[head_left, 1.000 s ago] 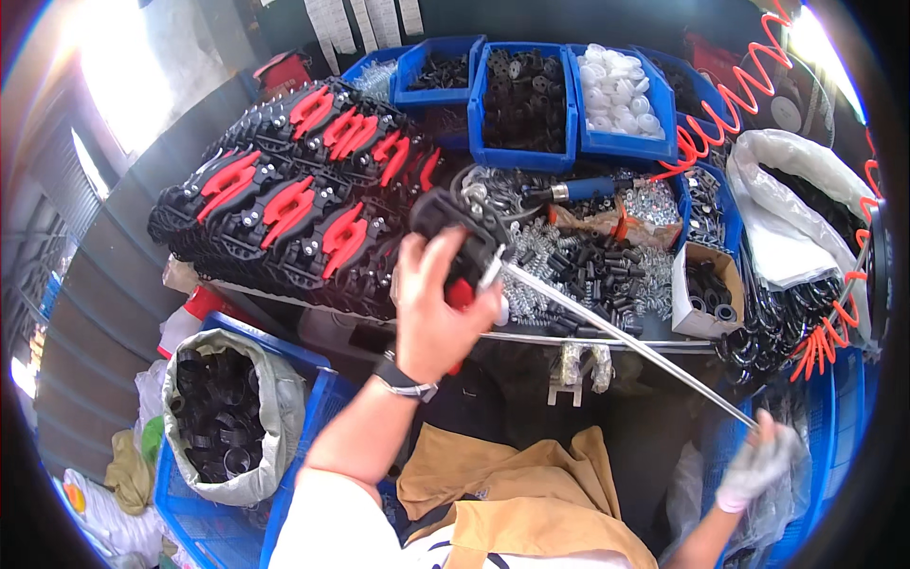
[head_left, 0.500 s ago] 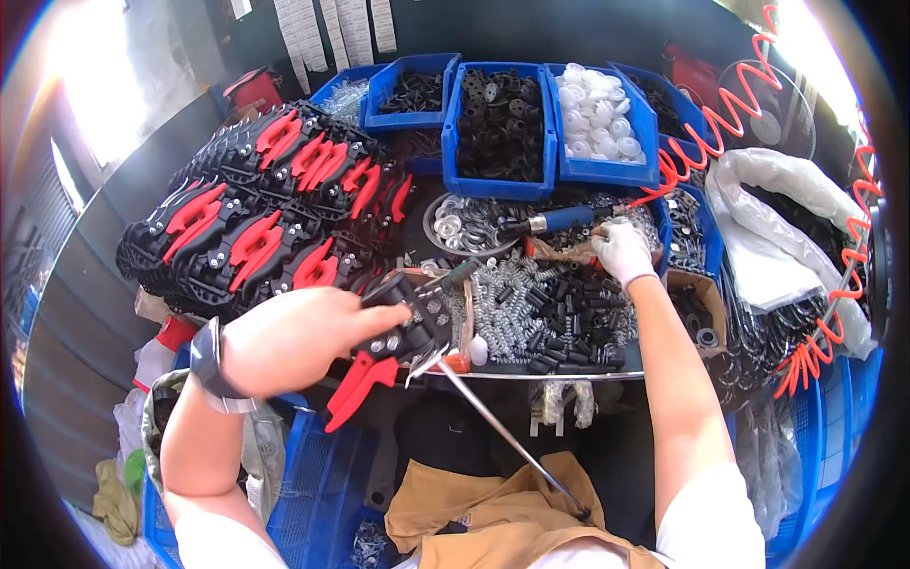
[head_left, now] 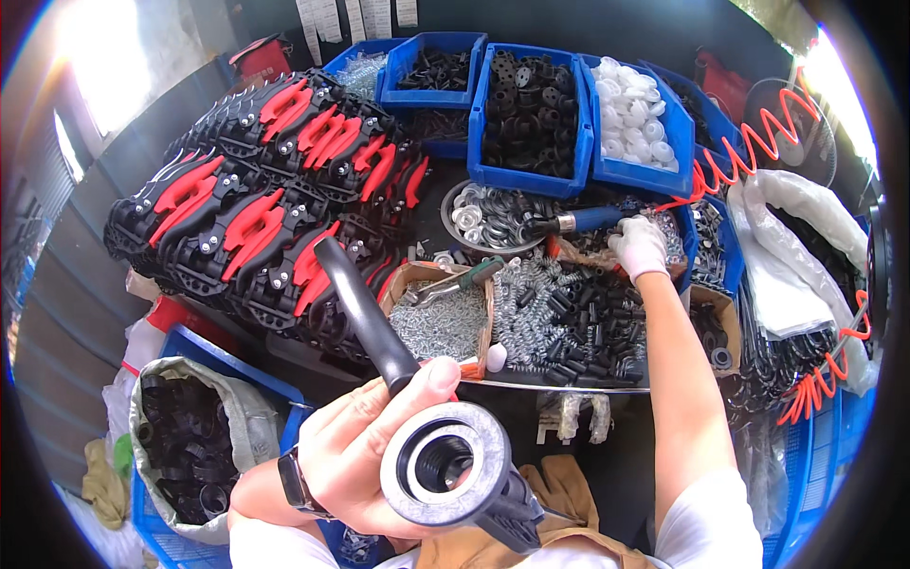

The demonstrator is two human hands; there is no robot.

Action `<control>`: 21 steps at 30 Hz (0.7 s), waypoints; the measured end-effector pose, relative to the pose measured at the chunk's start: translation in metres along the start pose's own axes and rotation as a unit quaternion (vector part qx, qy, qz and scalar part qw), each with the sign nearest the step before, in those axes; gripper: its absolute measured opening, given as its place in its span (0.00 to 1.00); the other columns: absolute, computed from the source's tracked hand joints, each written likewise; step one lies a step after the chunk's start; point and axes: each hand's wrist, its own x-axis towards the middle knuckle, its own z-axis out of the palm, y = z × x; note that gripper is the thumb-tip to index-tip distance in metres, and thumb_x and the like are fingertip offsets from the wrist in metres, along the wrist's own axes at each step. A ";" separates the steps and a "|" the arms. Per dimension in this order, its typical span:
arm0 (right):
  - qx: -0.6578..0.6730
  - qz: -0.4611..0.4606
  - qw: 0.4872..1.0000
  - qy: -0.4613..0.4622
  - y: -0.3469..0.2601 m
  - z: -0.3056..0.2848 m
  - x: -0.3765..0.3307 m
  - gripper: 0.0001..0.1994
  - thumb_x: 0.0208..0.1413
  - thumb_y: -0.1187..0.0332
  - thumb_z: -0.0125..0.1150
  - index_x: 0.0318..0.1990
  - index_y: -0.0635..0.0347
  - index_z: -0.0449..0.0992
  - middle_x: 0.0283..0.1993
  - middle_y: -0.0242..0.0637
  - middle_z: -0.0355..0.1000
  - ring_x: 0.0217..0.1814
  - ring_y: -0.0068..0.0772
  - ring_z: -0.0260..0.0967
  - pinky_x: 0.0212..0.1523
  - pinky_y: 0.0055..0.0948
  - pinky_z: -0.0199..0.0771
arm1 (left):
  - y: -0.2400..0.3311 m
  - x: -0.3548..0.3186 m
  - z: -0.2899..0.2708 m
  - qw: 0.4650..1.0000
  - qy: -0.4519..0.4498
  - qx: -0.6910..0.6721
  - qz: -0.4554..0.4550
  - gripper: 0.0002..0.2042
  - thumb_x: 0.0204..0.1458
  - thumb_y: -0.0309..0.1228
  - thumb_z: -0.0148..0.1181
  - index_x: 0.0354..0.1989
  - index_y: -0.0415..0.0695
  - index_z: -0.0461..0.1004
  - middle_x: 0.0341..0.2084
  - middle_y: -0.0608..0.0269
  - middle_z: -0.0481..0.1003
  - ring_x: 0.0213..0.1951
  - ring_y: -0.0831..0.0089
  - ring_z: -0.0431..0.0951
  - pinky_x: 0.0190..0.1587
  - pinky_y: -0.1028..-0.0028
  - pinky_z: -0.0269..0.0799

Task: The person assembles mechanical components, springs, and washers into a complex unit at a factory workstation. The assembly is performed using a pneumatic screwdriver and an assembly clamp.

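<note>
My left hand, bare with a dark watch at the wrist, is closed around a black handled tool in front of my body. A smooth bent grip rises from the tool past my thumb, and its round, threaded collar faces up. My right hand, in a pale glove, reaches over the bench with its fingers bent down. It is beside a blue-bodied air screwdriver and a small brown tray. The fingertips are hidden, so whatever they hold cannot be made out.
Stacked black-and-red tools fill the left of the bench. Blue bins with black and white parts stand behind. A carton of screws, springs and black sleeves lie nearer. A red coiled hose hangs right.
My left hand has come lower and closer with the black tool, turning its round collar toward me. Its red lever no longer shows. My right hand stays near the small tray.
</note>
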 end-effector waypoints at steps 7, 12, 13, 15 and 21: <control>0.010 0.015 1.000 -0.007 0.002 -0.034 -0.013 0.15 0.48 0.58 0.62 0.42 0.51 0.84 0.51 0.42 0.75 0.57 0.47 0.69 0.58 0.40 0.71 | -0.009 -0.005 0.017 0.998 0.052 -0.036 -0.016 0.36 0.39 0.35 0.74 0.54 0.23 0.68 0.51 0.36 0.73 0.40 0.52 0.82 0.41 0.64 0.80; 0.016 0.026 0.999 -0.016 -0.007 -0.014 -0.008 0.18 0.47 0.55 0.64 0.44 0.51 0.84 0.55 0.45 0.73 0.59 0.48 0.68 0.60 0.42 0.69 | 0.003 0.009 0.023 0.998 0.067 0.009 -0.009 0.20 0.45 0.32 0.69 0.46 0.38 0.76 0.48 0.35 0.74 0.42 0.52 0.82 0.43 0.65 0.81; 0.025 0.035 0.999 -0.019 -0.009 -0.012 -0.006 0.18 0.47 0.55 0.65 0.44 0.52 0.83 0.55 0.45 0.73 0.60 0.48 0.68 0.60 0.42 0.69 | 0.004 0.011 0.023 0.996 0.058 0.069 0.025 0.13 0.47 0.31 0.67 0.42 0.44 0.78 0.46 0.36 0.76 0.43 0.53 0.82 0.43 0.66 0.81; 0.023 0.033 0.999 -0.023 -0.014 -0.009 -0.007 0.19 0.47 0.53 0.66 0.45 0.53 0.83 0.56 0.45 0.72 0.60 0.48 0.68 0.61 0.41 0.69 | 0.007 0.011 0.026 0.995 0.066 0.071 0.008 0.10 0.48 0.30 0.65 0.39 0.47 0.78 0.44 0.39 0.77 0.43 0.53 0.82 0.44 0.66 0.81; -0.007 0.022 1.000 0.014 -0.018 -0.010 -0.010 0.19 0.46 0.56 0.64 0.42 0.58 0.83 0.49 0.48 0.76 0.55 0.52 0.72 0.58 0.44 0.70 | 0.006 0.015 0.031 0.992 0.068 0.102 0.005 0.07 0.48 0.28 0.64 0.36 0.49 0.78 0.41 0.50 0.80 0.47 0.53 0.81 0.48 0.64 0.81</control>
